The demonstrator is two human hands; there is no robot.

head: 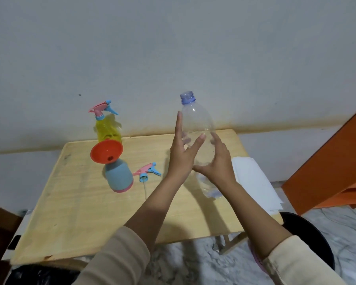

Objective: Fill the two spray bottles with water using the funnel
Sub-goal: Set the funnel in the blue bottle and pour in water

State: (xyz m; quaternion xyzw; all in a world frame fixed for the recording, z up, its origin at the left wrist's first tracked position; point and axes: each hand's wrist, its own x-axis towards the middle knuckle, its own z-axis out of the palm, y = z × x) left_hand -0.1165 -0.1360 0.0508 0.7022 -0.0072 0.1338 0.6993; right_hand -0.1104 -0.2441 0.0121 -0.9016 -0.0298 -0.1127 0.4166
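While your right hand (216,161) curled its fingers (215,138) around the far side of the clear plastic bottle (197,128), gripping it at mid-body, your left hand (182,155) lay flat against the bottle's left side, its fingers (179,124) straight and spread, pressing but not wrapped around it. The bottle stood nearly upright between the two palms, uncapped, with a blue neck ring at the top; a little water showed at its base, which sat low over the table (80,202), and whether it touched the wood could not be told. Both cream sleeves (119,256) reached in from the near edge. To the left of your hands, the loose pink-and-blue spray head (147,171) lay on the table with its dip tube pointing toward you. Just beside it, further left, the blue spray bottle (119,177) stood with the orange funnel (107,151) seated in its neck. Behind it, at the far edge, the yellow spray bottle (108,130) stood with its own spray head fitted. White paper sheets (255,182) lay at the table's right edge, near your right wrist.
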